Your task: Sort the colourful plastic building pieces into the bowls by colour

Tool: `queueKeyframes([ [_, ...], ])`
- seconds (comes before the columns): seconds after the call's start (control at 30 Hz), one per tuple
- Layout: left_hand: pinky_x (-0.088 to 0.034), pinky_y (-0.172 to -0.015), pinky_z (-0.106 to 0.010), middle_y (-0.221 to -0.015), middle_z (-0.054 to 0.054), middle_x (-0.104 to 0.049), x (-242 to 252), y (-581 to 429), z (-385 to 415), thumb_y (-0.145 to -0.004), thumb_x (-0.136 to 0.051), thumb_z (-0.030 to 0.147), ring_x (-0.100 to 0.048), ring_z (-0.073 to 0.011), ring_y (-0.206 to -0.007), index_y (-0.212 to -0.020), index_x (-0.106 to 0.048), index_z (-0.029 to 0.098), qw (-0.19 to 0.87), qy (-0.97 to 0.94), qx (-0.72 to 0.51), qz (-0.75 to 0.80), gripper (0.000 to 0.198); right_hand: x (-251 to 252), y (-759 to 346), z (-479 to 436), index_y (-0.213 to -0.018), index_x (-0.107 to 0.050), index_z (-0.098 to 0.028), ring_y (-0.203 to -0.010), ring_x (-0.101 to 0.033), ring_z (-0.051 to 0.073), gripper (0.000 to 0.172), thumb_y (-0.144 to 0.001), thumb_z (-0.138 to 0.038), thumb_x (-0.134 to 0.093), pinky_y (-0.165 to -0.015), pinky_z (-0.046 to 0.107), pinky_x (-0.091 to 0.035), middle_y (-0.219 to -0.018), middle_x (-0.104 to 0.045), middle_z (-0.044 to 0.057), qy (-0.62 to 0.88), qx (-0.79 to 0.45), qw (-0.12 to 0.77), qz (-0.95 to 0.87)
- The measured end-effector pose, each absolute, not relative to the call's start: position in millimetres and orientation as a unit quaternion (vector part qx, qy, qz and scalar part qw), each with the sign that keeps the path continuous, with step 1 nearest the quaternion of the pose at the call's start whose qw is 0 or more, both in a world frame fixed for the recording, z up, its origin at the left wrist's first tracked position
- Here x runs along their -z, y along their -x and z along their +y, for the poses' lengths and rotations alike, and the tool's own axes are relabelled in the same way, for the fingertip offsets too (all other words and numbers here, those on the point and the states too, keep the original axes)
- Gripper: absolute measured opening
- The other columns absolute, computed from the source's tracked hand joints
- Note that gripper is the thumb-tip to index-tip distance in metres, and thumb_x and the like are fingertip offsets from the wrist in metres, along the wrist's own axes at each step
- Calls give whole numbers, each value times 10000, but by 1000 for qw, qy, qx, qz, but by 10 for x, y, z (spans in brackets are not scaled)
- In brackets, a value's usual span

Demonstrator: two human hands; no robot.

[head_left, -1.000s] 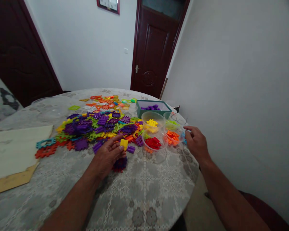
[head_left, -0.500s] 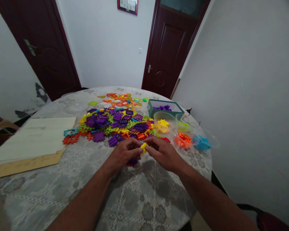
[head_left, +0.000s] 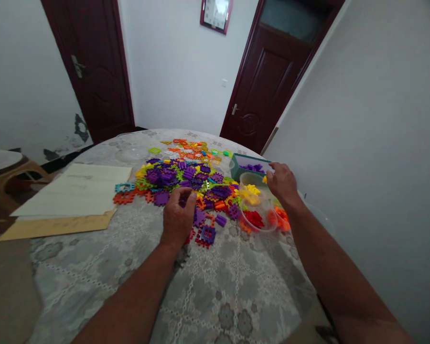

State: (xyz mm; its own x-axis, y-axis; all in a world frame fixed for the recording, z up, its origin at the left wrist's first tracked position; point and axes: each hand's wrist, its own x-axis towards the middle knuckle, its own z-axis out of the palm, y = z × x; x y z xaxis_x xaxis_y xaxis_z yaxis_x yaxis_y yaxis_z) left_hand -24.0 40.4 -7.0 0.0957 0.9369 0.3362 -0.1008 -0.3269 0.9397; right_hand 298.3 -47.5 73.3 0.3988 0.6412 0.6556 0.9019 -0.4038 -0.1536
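Observation:
My left hand (head_left: 179, 216) rests on the table at the near edge of a heap of plastic building pieces (head_left: 186, 180), its fingers curled and pinched on something I cannot make out. My right hand (head_left: 281, 183) hovers over the clear bowl of yellow pieces (head_left: 250, 187) and pinches a small yellow piece (head_left: 264, 179). A clear bowl of red pieces (head_left: 255, 219) sits just in front of it. A purple and red joined piece (head_left: 207, 234) lies near my left hand.
A green box with purple pieces (head_left: 251, 166) stands behind the bowls. A bowl of orange pieces (head_left: 280, 218) sits under my right wrist. White sheets on cardboard (head_left: 71, 196) lie at the left. The round table (head_left: 215, 296) has a patterned cloth. Two dark doors stand behind.
My right hand has taken the yellow piece from between both hands and carried it right, over the yellow bowl. My left hand has moved back to the heap. The view shifted left.

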Motion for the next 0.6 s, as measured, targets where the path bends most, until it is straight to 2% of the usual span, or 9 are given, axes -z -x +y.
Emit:
queueKeyframes([
  [0.17,-513,-923,-328,-1010,-57,-718,123,215,426,-896,-714,276,-670,-228,-955,-1021,-705,222,421,-588,-589,362,136,-648,-2310,-231,-1234,-708,-151,-1147,-657,273,332,-1004,-284,-510,-1070,389,-482,-1224,-727,160,750,147,221,-605],
  [0.3,-536,-971,-404,-1067,-72,-713,182,206,497,-921,-639,307,-678,-246,-1005,-1081,-659,205,345,-619,-597,375,191,-570,-1799,138,-1275,-682,-138,-1233,-641,291,418,-1073,-426,-454,-1086,371,-456,-1299,-712,193,787,20,128,-603],
  [0.43,-511,-1053,-435,-1174,-120,-690,198,218,538,-943,-598,343,-662,-270,-1132,-1189,-634,197,297,-676,-565,369,289,-459,-1644,500,-1271,-675,-90,-1259,-637,367,473,-1061,-453,-455,-1058,441,-476,-1305,-695,263,842,-15,98,-530],
  [0.5,-443,-1140,-483,-1324,-164,-650,189,251,506,-892,-672,411,-599,-322,-1290,-1323,-607,192,273,-741,-482,378,488,-379,-1642,603,-1320,-649,-67,-1281,-626,399,508,-1059,-449,-439,-1044,490,-484,-1330,-671,300,869,-23,94,-485],
  [0.6,-301,-1212,-615,-1598,-233,-460,182,338,366,-685,-846,578,-394,-469,-1498,-1538,-495,216,223,-838,-306,392,991,-238,-1639,653,-1361,-636,-80,-1275,-639,406,534,-1053,-458,-419,-1023,535,-497,-1340,-662,309,898,-43,95,-427],
])
